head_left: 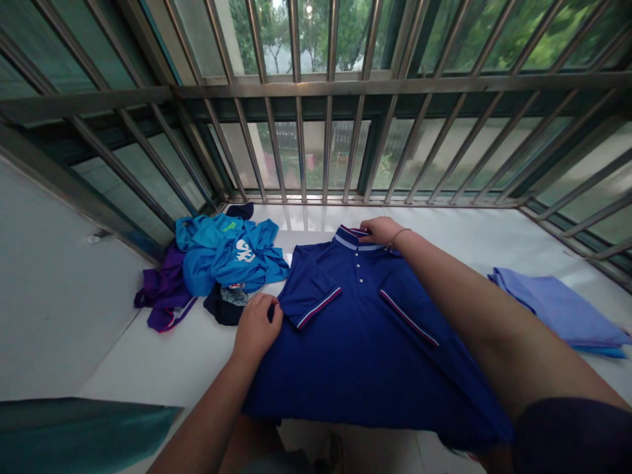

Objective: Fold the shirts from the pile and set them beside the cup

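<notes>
A navy-blue polo shirt (365, 355) lies front side up on the white ledge, its lower hem hanging over the near edge. Both short sleeves, trimmed in red and white, are turned inward across the front. At the collar, my right hand (382, 232) is closed with its fingertips pinching the striped edge. My left hand (259, 322) has thumb and fingers curled together on the shirt's left side, near the sleeve fold. Part of the shirt's right side is hidden behind my right forearm.
A heap of crumpled clothes, with a bright blue shirt (232, 253) and a purple garment (165, 289), lies at the left. Folded light-blue clothing (563, 306) rests at the right. Metal window bars (326, 145) rise behind the white ledge (444, 227).
</notes>
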`<state>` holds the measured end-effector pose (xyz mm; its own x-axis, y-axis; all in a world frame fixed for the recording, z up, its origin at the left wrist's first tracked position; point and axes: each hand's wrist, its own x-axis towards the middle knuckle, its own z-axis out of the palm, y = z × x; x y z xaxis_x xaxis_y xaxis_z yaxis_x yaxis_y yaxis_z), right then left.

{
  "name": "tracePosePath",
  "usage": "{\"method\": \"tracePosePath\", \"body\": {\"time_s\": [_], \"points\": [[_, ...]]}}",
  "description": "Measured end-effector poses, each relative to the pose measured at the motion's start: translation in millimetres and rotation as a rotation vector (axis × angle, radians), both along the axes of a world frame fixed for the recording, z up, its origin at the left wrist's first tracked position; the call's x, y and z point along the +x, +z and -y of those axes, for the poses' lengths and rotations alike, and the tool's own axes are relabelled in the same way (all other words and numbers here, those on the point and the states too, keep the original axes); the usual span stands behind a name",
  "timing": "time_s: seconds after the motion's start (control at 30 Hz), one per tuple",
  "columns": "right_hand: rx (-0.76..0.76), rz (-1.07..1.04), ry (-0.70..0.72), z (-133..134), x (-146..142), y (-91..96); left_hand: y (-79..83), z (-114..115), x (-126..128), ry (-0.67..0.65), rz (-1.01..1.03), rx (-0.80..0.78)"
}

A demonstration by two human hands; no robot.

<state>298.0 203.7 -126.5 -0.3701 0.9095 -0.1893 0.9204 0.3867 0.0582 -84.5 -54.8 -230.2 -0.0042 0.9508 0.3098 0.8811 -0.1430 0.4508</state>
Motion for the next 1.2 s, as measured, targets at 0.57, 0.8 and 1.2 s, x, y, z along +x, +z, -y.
{"method": "tracePosePath", "body": {"time_s": [0.57,0.8,1.2], "points": [[0.105,-0.117,0.071,112.0,17.2,-18.5,4.2,1.8,-5.4,0.046,0.095,-0.047],[0.117,-0.131,-0.096,70.0,74.9,-22.4,45.0,-57.5,4.2,0.219,0.155,-0.028],[-0.054,-0.121,-0.313,52.8,163.7,-39.7,66.0,-243.1,91.7,-0.296,-0.350,-0.458]]}}
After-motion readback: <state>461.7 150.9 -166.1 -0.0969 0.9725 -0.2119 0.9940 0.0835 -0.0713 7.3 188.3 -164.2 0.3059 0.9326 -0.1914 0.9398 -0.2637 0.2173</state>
